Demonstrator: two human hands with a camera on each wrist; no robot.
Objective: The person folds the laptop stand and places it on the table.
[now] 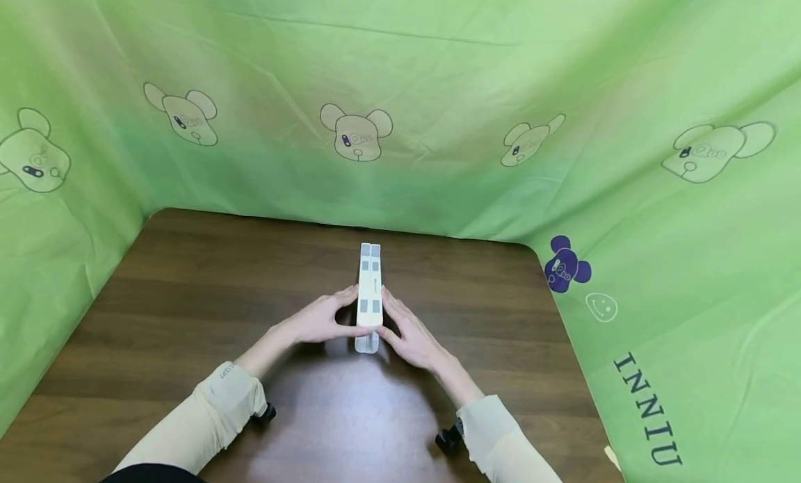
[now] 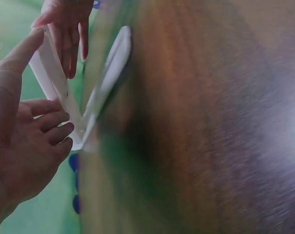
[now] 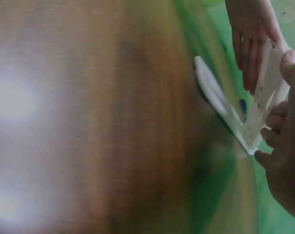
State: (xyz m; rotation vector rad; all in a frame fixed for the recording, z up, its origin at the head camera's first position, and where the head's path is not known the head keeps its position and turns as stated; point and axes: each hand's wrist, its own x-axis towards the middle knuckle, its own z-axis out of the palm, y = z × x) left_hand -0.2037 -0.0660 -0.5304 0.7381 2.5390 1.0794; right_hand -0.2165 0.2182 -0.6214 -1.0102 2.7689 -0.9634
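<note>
A white folding laptop stand (image 1: 369,283) with grey pads is on the table, its long side pointing away from me. Seen from the side in the left wrist view, its upper part (image 2: 49,73) is raised from the lower part (image 2: 110,70) in a V, joined at the far end. My left hand (image 1: 320,321) holds the raised part from the left, thumb at the near end and fingers along the side. From the right, my right hand (image 1: 409,333) holds it the same way. Both thumbs nearly meet at the near end.
Under the stand is a dark brown wooden table (image 1: 238,260) with rounded far corners. A green cloth (image 1: 432,73) printed with bear heads hangs around its back and sides. Light reflects off the table's near middle.
</note>
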